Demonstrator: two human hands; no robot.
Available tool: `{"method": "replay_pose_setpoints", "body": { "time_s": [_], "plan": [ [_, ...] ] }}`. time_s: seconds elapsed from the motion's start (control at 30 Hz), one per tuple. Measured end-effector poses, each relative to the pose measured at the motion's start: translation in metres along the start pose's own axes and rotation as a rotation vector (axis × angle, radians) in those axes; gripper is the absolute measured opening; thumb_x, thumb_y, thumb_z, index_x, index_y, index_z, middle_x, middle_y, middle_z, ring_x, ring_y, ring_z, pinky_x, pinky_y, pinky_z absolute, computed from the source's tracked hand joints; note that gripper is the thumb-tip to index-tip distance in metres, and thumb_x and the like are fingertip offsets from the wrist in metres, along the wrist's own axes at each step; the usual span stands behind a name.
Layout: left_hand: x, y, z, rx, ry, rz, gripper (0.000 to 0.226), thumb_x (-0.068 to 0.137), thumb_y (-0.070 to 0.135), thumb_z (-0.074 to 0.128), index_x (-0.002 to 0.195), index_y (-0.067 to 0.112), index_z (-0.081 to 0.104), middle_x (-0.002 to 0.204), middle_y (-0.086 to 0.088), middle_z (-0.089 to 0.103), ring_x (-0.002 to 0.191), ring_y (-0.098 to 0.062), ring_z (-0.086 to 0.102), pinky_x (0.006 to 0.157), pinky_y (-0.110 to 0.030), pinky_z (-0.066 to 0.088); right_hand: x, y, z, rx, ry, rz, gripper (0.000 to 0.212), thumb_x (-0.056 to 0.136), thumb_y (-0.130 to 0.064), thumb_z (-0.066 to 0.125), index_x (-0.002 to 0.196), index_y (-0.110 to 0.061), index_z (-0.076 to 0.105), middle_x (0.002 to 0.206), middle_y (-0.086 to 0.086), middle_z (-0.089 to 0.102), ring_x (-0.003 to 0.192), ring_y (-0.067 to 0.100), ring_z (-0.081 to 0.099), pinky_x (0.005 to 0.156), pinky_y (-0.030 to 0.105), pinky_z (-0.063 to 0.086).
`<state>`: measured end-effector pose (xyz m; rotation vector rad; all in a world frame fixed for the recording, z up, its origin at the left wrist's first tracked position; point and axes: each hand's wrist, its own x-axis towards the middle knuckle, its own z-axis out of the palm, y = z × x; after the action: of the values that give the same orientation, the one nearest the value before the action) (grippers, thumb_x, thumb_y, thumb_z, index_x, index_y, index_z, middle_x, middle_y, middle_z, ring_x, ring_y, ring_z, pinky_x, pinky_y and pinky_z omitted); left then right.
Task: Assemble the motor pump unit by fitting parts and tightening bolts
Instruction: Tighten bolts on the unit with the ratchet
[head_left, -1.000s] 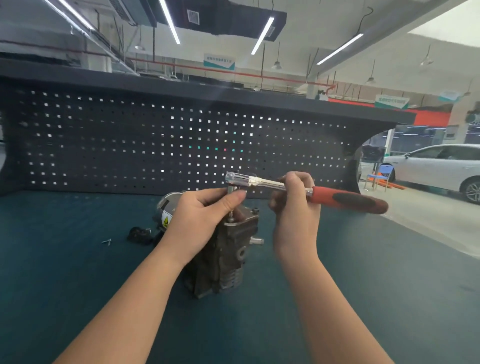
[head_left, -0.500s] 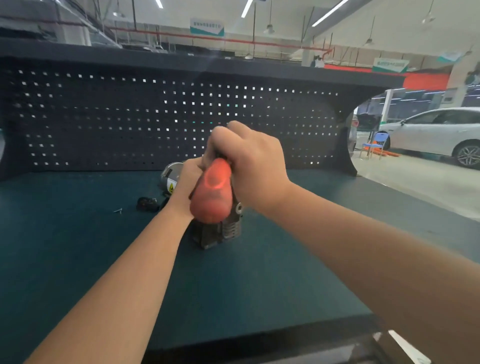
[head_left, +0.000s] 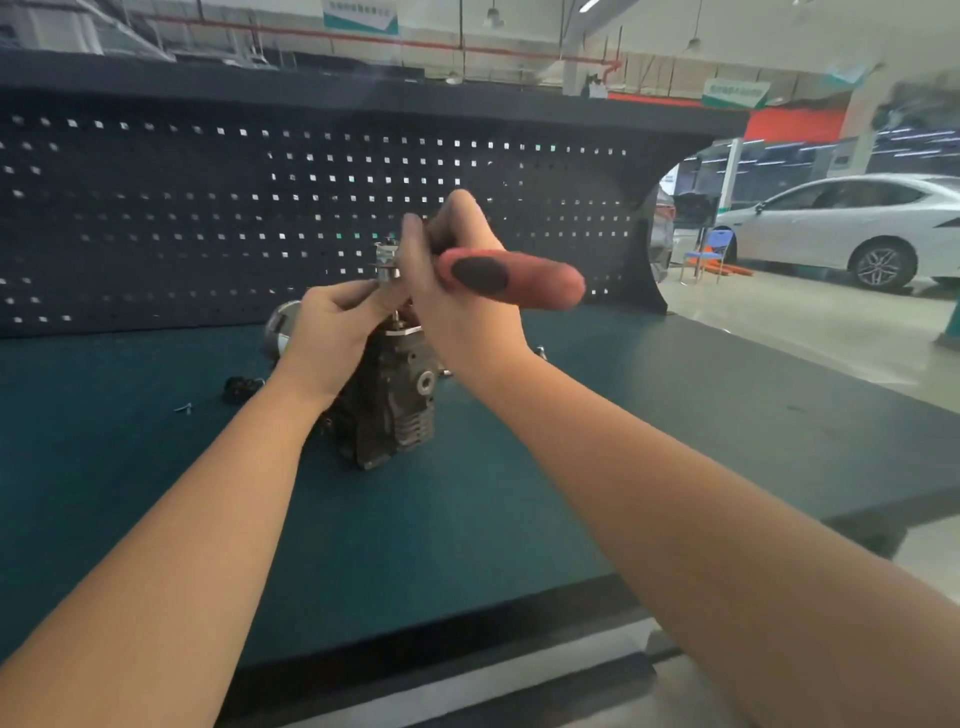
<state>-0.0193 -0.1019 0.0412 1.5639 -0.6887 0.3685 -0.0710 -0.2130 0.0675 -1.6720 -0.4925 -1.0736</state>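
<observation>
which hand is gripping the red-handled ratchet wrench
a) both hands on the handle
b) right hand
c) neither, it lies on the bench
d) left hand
b: the right hand is wrapped round the red-handled ratchet wrench, whose grip sticks out to the right, while the left hand steadies its head end on top of the pump unit.

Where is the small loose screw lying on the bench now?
In the head view, the loose screw lies on the green bench mat, left of the pump unit, beside a small black part.
</observation>
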Motion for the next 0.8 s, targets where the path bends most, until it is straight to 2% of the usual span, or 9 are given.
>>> {"method": "replay_pose_setpoints", "body": {
  "time_s": [0.1, 0.2, 0.27, 0.43, 0.53, 0.63, 0.67, 0.73, 0.8],
  "plan": [
    [-0.001, 0.000, 0.001, -0.050, 0.002, 0.018, 0.021, 0.093, 0.025, 0.062, 0.078, 0.019, 0.076, 0.071, 0.009, 0.074, 0.068, -0.004, 0.067, 0.064, -0.015, 0.050, 0.006, 0.012, -0.014, 0.180, 0.081, 0.206, 0.032, 0.090, -0.022, 0.059, 0.066, -0.024, 0.038, 0.048, -0.015, 0.045, 0.045, 0.004, 0.042, 0.048, 0.018, 0.038],
    [-0.001, -0.003, 0.000, -0.017, 0.007, 0.016, 0.025, 0.093, 0.030, 0.062, 0.074, 0.025, 0.078, 0.077, 0.007, 0.076, 0.072, -0.005, 0.070, 0.064, -0.014, 0.051, 0.013, 0.020, -0.027, 0.382, -0.011, 0.486, 0.026, 0.091, -0.022, 0.063, 0.072, -0.017, 0.046, 0.053, -0.003, 0.053, 0.044, 0.013, 0.048, 0.052, 0.026, 0.041],
    [0.000, -0.004, 0.000, 0.001, 0.016, 0.014, 0.023, 0.091, 0.033, 0.063, 0.075, 0.027, 0.079, 0.079, 0.007, 0.076, 0.074, -0.006, 0.070, 0.066, -0.015, 0.052, 0.016, 0.020, -0.031, 0.432, -0.041, 0.503, 0.030, 0.091, -0.019, 0.064, 0.069, -0.017, 0.043, 0.059, 0.003, 0.055, 0.046, 0.014, 0.049, 0.052, 0.026, 0.042],
    [-0.002, 0.000, 0.002, -0.011, 0.021, 0.032, 0.021, 0.082, 0.040, 0.065, 0.073, 0.027, 0.078, 0.074, 0.008, 0.075, 0.070, -0.003, 0.067, 0.066, -0.014, 0.049, 0.010, 0.004, -0.024, 0.026, -0.068, 0.050, 0.040, 0.088, -0.016, 0.059, 0.063, -0.026, 0.029, 0.052, -0.015, 0.036, 0.049, 0.002, 0.032, 0.047, 0.018, 0.031],
    [-0.003, 0.003, 0.001, 0.046, 0.044, 0.054, 0.029, 0.092, 0.018, 0.061, 0.068, 0.026, 0.075, 0.067, 0.018, 0.070, 0.065, 0.007, 0.062, 0.062, -0.010, 0.046, 0.004, -0.008, -0.018, -0.344, -0.132, -0.204, 0.038, 0.081, -0.014, 0.058, 0.064, -0.029, 0.027, 0.062, -0.012, 0.043, 0.057, 0.007, 0.040, 0.051, 0.029, 0.037],
    [-0.005, 0.005, 0.001, 0.173, 0.079, 0.065, 0.032, 0.096, -0.003, 0.048, 0.079, 0.021, 0.059, 0.064, 0.028, 0.062, 0.067, 0.014, 0.056, 0.062, -0.005, 0.044, 0.003, -0.023, -0.004, -0.598, -0.140, -0.351, 0.022, 0.070, -0.007, 0.060, 0.069, -0.022, 0.044, 0.071, 0.000, 0.053, 0.057, 0.025, 0.048, 0.045, 0.031, 0.039],
    [-0.005, 0.005, 0.000, 0.200, 0.088, 0.039, 0.024, 0.096, -0.003, 0.047, 0.090, 0.017, 0.059, 0.074, 0.024, 0.064, 0.076, 0.011, 0.057, 0.073, -0.010, 0.049, 0.003, -0.026, 0.001, -0.626, -0.140, -0.391, 0.016, 0.068, -0.005, 0.060, 0.072, -0.017, 0.051, 0.069, 0.004, 0.054, 0.053, 0.027, 0.046, 0.043, 0.028, 0.032],
    [-0.003, 0.002, -0.003, 0.285, 0.093, -0.049, 0.015, 0.097, -0.002, 0.046, 0.100, 0.009, 0.056, 0.094, -0.002, 0.062, 0.098, -0.013, 0.056, 0.095, -0.039, 0.048, 0.004, -0.031, 0.011, -0.692, -0.160, -0.441, 0.013, 0.068, -0.004, 0.063, 0.075, -0.013, 0.058, 0.066, 0.006, 0.052, 0.048, 0.028, 0.041, 0.042, 0.023, 0.020],
    [-0.003, 0.001, -0.004, 0.371, 0.100, -0.088, 0.020, 0.095, -0.004, 0.047, 0.083, 0.011, 0.051, 0.083, -0.010, 0.053, 0.091, -0.024, 0.048, 0.083, -0.044, 0.046, 0.006, -0.031, 0.020, -0.790, -0.191, -0.464, 0.014, 0.070, -0.009, 0.069, 0.078, -0.016, 0.060, 0.064, 0.002, 0.046, 0.047, 0.025, 0.040, 0.044, 0.022, 0.016]
  ]
}}
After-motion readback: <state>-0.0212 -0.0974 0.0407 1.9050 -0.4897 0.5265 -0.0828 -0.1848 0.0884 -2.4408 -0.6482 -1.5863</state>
